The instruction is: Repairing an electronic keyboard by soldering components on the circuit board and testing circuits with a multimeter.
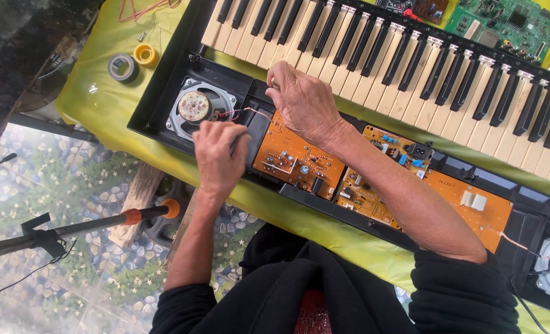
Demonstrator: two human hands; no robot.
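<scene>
Black sleeves pushed above both forearms; red patch on black garment's front.

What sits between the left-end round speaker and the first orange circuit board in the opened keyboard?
In the head view, the left hand lies there, over a black panel, with thin red wires running from the speaker toward the board.

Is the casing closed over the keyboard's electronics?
No: the keyboard lies opened, with orange circuit boards and a round speaker exposed below the keys, where the left hand and right hand work.

Repair workshop: opened keyboard [361,124], circuit boards [296,158], tape rolls [123,67].
</scene>
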